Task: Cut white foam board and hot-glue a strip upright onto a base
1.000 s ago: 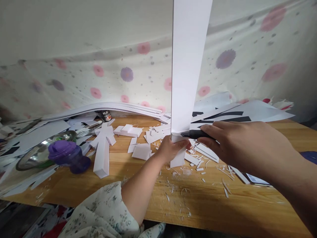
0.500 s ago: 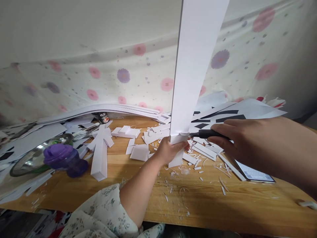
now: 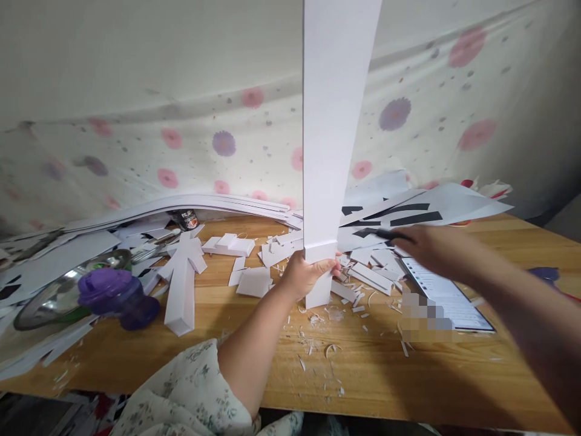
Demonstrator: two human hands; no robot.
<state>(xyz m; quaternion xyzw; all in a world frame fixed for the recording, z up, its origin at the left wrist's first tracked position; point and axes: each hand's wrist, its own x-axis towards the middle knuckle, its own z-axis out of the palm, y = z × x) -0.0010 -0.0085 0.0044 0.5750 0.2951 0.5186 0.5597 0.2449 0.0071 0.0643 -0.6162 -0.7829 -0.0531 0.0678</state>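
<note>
My left hand grips a long white foam-board strip near its lower end. The strip stands upright on the wooden table and runs out of the top of the view. A cut line crosses it just above my fingers. My right hand, blurred, is off to the right of the strip, over the white sheets, and holds a black craft knife whose tip points left. The knife is apart from the strip.
White offcuts and shavings litter the table around the strip. A white cross-shaped foam piece lies at the left, beside a purple lidded cup and a metal bowl. A printed sheet lies at the right. Stacked white boards line the flowered cloth behind.
My right hand has drawn the knife away from the strip to the right and farther back. The strip has straightened from a slight rightward lean.
</note>
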